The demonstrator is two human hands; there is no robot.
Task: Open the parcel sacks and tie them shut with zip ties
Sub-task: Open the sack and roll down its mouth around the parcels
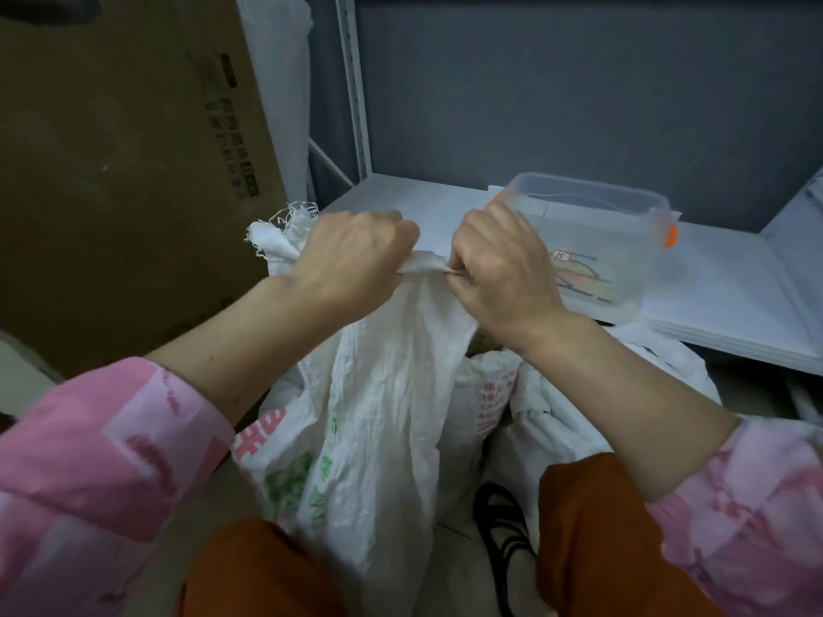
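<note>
From the head camera, the left hand (356, 256) and the right hand (503, 264) each grip the bunched top edge of a white woven sack (392, 394), stretched between them. The sack stands between the person's knees, just before a white shelf (445, 207) holding a clear plastic box (619, 242).

— What colours did the sack (401, 394) show?
— White woven cloth, with green print low on the near left and red print further right.
— And the sleeves (102, 460)?
— Pink, in paler and darker blocks. The trousers (588, 527) were rust orange, the sandal (503, 527) black.
— The far box (592, 242)?
— Clear, with orange clips.
</note>
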